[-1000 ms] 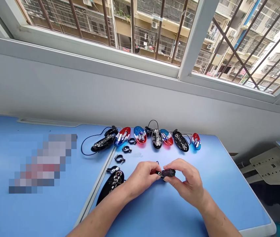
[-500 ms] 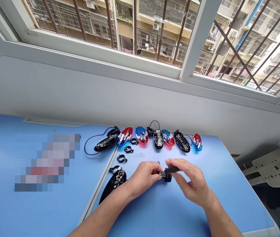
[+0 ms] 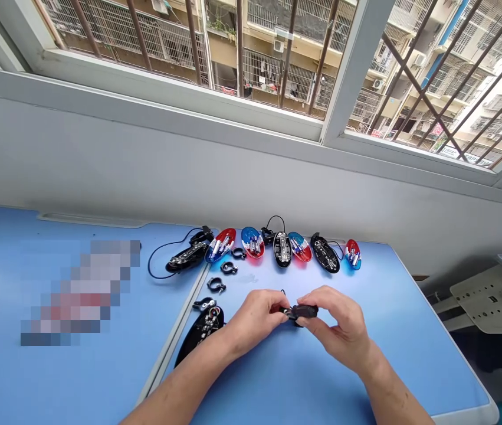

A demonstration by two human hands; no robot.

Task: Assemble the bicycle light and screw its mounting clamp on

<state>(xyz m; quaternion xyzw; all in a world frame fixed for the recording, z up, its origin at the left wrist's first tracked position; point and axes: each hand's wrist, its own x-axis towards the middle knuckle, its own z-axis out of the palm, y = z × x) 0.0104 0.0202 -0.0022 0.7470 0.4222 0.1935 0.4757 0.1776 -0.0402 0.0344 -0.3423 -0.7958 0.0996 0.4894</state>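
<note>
A small black part (image 3: 302, 310) is pinched between both hands just above the blue table (image 3: 304, 378). My left hand (image 3: 255, 319) grips its left end with closed fingertips. My right hand (image 3: 339, 327) curls round its right end with thumb and fingers. A thin black wire rises behind my left hand. A black oval shell (image 3: 200, 329) with metal contacts lies under my left forearm.
A row of red-and-blue oval lights (image 3: 253, 242) and black oval shells (image 3: 325, 254) lies along the back of the table. Black ring clamps (image 3: 216, 285) lie left of my hands. A wired black unit (image 3: 184, 256) rests on the left table. A wall and barred window stand behind.
My right hand tilted the black part's right end up half a second ago; it now lies level again between both hands. The view shifted slightly.
</note>
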